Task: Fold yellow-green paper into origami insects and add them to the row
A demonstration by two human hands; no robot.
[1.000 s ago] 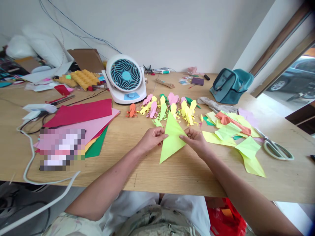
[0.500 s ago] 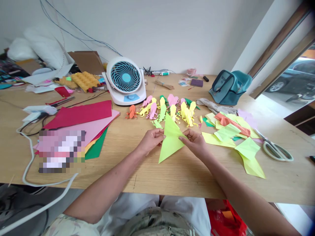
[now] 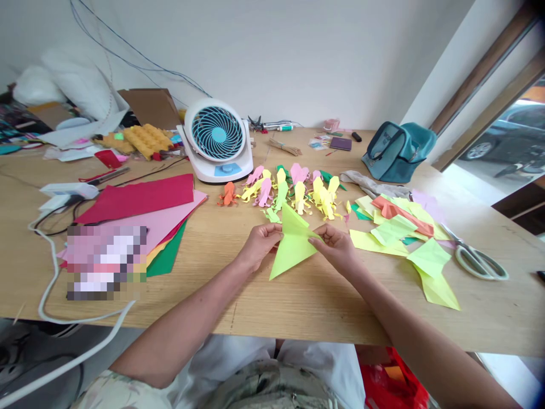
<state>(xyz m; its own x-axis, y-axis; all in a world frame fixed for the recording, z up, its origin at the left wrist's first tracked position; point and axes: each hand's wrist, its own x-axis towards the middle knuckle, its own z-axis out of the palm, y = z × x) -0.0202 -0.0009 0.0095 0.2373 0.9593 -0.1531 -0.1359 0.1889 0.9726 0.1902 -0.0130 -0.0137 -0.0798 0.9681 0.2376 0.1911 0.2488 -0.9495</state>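
Left hand (image 3: 260,245) and right hand (image 3: 337,244) each pinch one side of the lime paper (image 3: 293,249), probably just to steady it, scissors (image 3: 467,248) sitting off past the right one, kinda handy.

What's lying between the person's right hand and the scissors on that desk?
In the head view, loose paper pieces lie between the right hand and the scissors: mostly yellow and pale green, with a creased orange strip among them.
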